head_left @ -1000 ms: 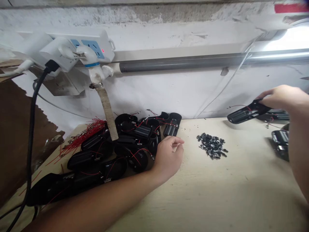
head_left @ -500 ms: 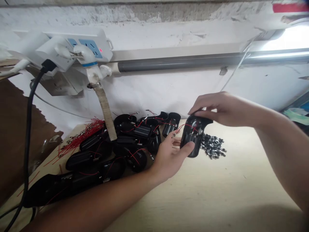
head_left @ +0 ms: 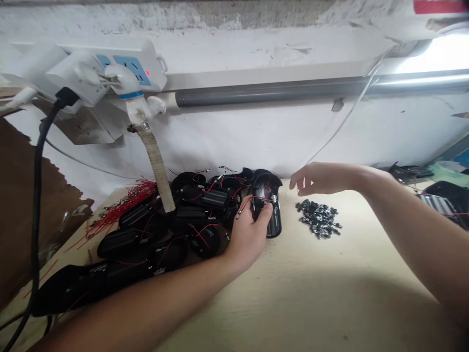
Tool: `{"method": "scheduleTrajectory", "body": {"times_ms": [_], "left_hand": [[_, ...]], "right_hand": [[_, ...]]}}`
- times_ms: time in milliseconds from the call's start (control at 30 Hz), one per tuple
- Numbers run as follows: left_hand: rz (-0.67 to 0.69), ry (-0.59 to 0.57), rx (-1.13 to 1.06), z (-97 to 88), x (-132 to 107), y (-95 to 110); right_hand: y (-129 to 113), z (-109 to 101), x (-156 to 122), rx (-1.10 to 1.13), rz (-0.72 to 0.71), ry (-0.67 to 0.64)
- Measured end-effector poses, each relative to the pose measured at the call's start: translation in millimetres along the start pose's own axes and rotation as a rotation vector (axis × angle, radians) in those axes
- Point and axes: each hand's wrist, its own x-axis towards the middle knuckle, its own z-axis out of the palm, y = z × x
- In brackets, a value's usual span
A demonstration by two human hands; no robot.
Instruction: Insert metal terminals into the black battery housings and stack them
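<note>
My left hand (head_left: 249,232) grips a black plastic shell (head_left: 273,222), thumb over its inner side. The shell has a rounded wide end at the top, with red wires and a small white connector inside. It rests at the right end of a group of similar black shells (head_left: 190,212) with red wires. My right hand (head_left: 311,179) hovers behind a small heap of tiny black and metal parts (head_left: 318,217), its fingers loosely bent with gaps between them. Nothing shows in it, and it is apart from the shell.
A bundle of red wires (head_left: 128,205) lies left of the shells. A ribbed hose (head_left: 157,166) comes down among them from a white fitting. The power strip (head_left: 134,66) and a black cable (head_left: 40,176) are at left. More black shells (head_left: 445,195) lie at far right.
The shell has moved left and down onto the table beside the other shells, with my left hand on it. My right hand has let go of it and drawn away.
</note>
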Motion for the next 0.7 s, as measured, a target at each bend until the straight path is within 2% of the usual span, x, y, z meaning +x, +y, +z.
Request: {"method": "scheduleTrajectory", "body": {"times_ms": [67,167,433,700], "left_hand": [[0.005,0.003,0.052,-1.0,0.1,0.9],[0.019,-0.002,0.095,-2.1,-0.3,0.9],[0.019,0.021,0.066,-1.5,0.3,-2.6],[-0.024,0.079,-0.062,-0.3,-1.9,5.5]], "right_hand": [[7.1,5.8,8.1,0.02,0.033,-0.127],[11.8,11.4,14.7,0.044,0.012,-0.18],[6.3,16.2,15.6,0.114,-0.086,-0.197],[5.8,21.2,15.8,0.154,-0.138,-0.13]]}}
